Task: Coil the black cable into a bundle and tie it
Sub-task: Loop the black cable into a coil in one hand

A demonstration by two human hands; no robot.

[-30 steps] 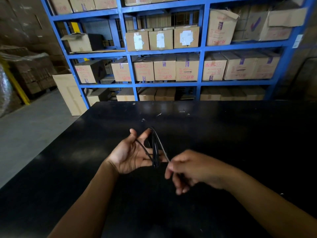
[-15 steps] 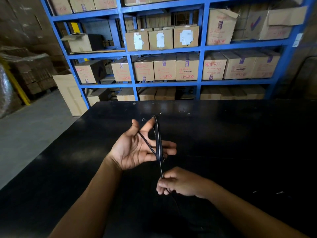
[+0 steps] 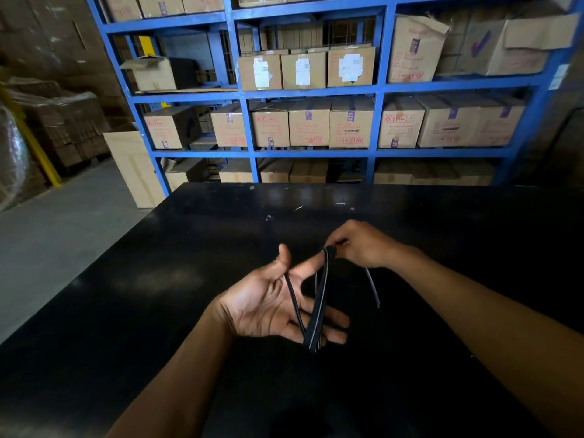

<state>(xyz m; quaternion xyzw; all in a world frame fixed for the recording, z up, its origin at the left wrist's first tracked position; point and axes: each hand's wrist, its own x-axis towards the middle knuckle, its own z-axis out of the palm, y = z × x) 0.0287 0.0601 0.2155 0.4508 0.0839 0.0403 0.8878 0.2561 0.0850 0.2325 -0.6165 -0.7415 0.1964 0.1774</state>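
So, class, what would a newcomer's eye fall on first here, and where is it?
At centre, an open left hand holds loops of black cable across its spread fingers, above a black table. The right hand pinches the cable at the loops' far end. Behind, blue shelves of cardboard boxes fill the background.

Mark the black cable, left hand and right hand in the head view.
black cable [image 3: 318,303]: head view, middle of the looped strands.
left hand [image 3: 262,306]: head view, centre of the open palm.
right hand [image 3: 363,245]: head view, back of the hand pinching the loop's top.
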